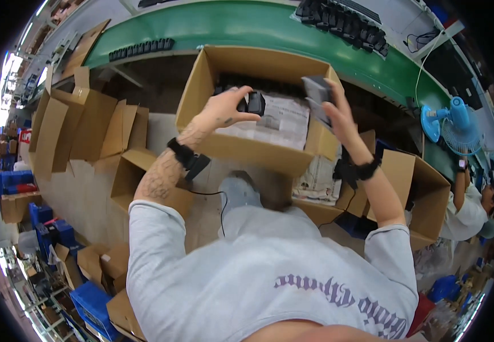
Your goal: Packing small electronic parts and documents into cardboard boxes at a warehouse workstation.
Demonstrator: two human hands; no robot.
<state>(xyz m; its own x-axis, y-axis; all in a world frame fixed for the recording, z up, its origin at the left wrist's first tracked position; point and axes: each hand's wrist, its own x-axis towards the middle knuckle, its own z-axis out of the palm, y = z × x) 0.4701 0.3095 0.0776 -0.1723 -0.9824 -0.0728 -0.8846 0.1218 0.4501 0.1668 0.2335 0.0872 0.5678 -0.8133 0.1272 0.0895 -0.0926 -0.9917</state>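
Observation:
My left hand (224,109) is closed on a small black plastic part (255,104), thumb and fingers pinching its left side. It is over a large open cardboard box (258,149). Printed newspaper sheets (285,122) lie inside the box, and dark pieces show along its back wall. At the box's right side, my right hand (342,117) grips a flat dark grey piece (317,94), smeared by motion; its exact kind cannot be made out. A black band is on each of my wrists.
Behind the box runs a green conveyor belt (224,25) bearing rows of black parts (141,50). Open cartons (90,122) stand at left, another (429,194) at right. A blue fan (458,125) and a co-worker (466,214) are far right. Blue bins (93,305) sit lower left.

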